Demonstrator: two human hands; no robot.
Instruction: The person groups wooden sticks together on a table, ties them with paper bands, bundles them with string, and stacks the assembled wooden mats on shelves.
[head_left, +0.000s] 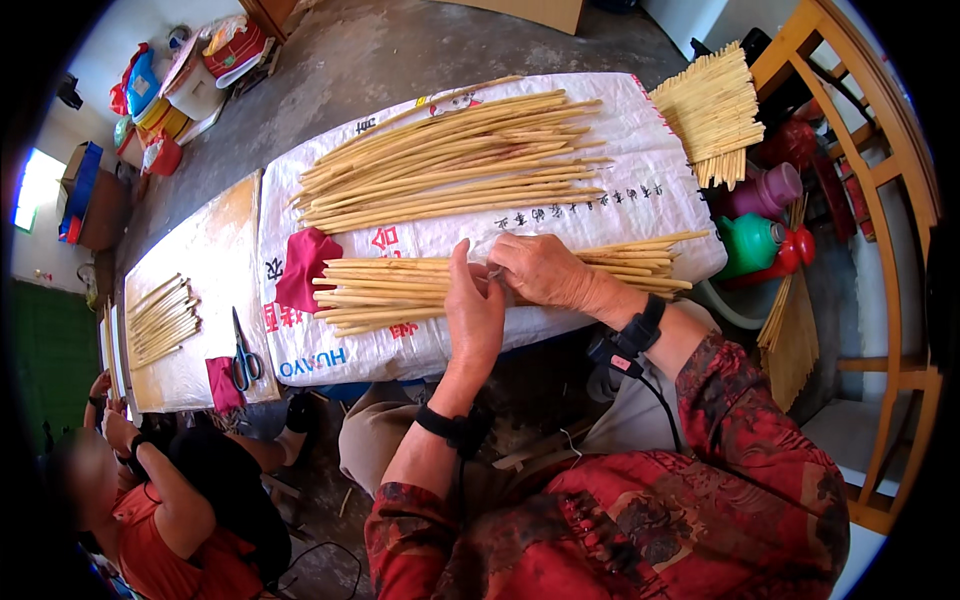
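Observation:
My left hand (474, 312) rests over the middle of a bundle of straw-coloured stalks (400, 283) lying across the table. Its thumb and fingers are closed together. From the right, my right hand (545, 268) meets it, fingertips pinched. A small pale, thin bit of material (494, 274) shows between the two hands; what it is cannot be made out. The stalks run beneath both hands and stick out on either side. Beyond them lies a larger spread of loose stalks (450, 160). A dark red cloth (308, 268) touches the bundle's left ends.
A white woven sack (500, 355) covers the table. Scissors (243, 360), shorter stalks (165, 320) and another red cloth (225, 384) lie on a board at left. A co-worker (165, 510) sits at lower left. Stalk mats (710, 115), a green jug (748, 243) and a wooden frame (880, 175) stand right.

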